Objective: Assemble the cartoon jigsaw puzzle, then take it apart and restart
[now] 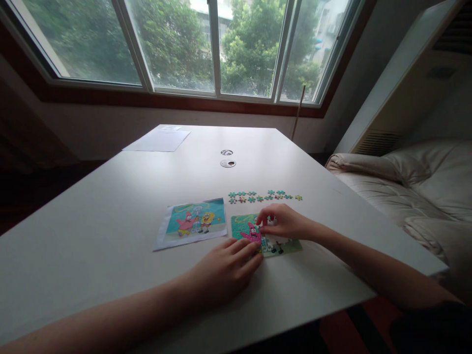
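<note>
A partly assembled jigsaw puzzle (241, 223) lies flat on the white table, showing a pink starfish figure on a green-blue background. My left hand (234, 260) rests on its lower left part, palm down with the fingers stretched out. Over the upper middle, my right hand (282, 221) bends its thumb and index finger together in a pinch close to the starfish; anything between the fingertips is too small to make out. That hand hides much of the puzzle's right side. Several loose puzzle pieces (260, 198) lie in rows just beyond the puzzle.
Left of the puzzle lies a printed reference picture (195, 221) with the same cartoon figures. White paper sheets (157, 140) are at the table's far left corner. Two round cable-hole covers (227, 163) sit in the tabletop (110, 211). A padded sofa (398, 191) stands at the right.
</note>
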Motion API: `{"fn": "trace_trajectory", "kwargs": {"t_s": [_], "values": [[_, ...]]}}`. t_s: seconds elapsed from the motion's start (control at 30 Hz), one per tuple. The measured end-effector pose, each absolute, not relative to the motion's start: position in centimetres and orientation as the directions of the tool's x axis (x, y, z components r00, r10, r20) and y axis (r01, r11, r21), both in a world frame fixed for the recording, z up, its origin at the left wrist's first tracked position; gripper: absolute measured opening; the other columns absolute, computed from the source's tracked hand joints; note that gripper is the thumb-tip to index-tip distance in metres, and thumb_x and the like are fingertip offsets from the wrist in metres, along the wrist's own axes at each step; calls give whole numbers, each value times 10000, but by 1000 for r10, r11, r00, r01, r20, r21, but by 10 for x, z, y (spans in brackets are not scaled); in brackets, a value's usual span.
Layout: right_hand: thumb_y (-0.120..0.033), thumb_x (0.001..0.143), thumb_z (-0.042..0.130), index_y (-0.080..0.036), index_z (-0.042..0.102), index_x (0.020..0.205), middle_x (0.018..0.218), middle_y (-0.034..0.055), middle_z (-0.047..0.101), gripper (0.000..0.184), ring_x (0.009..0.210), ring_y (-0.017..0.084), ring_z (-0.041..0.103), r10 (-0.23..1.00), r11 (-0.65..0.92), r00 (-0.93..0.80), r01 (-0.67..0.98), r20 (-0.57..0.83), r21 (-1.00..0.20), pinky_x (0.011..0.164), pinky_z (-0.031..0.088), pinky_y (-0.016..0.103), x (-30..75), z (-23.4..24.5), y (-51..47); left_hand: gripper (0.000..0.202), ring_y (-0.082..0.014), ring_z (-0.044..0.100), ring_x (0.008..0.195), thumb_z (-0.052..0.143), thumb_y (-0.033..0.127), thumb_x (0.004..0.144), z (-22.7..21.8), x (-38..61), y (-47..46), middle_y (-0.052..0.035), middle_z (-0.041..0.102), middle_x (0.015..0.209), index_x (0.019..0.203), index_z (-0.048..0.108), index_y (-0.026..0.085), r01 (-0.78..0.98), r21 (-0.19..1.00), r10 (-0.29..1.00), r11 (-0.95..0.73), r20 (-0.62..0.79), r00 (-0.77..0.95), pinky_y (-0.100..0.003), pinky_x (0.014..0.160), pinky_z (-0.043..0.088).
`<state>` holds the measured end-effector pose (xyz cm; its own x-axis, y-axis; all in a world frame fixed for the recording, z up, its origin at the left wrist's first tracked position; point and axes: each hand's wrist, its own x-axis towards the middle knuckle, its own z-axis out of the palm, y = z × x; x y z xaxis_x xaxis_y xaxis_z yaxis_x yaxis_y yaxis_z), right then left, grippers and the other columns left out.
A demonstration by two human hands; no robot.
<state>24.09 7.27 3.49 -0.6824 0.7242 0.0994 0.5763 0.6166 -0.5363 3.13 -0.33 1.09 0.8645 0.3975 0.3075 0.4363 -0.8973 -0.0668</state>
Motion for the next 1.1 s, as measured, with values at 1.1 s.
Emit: {"fn": "trace_trajectory", "kwargs": {"t_s": [1.1], "values": [[-382,713,598,-182,589,897,768,29,607,273,676,141,542,715,500,-629,766,-306,-405,587,385,228,300,58,115,259,-245,536,959,388,164,876,9,29,-2,-121,549,1167,1090,525,114,420,-81,376,-904,318,870,-377,767,461]]}}
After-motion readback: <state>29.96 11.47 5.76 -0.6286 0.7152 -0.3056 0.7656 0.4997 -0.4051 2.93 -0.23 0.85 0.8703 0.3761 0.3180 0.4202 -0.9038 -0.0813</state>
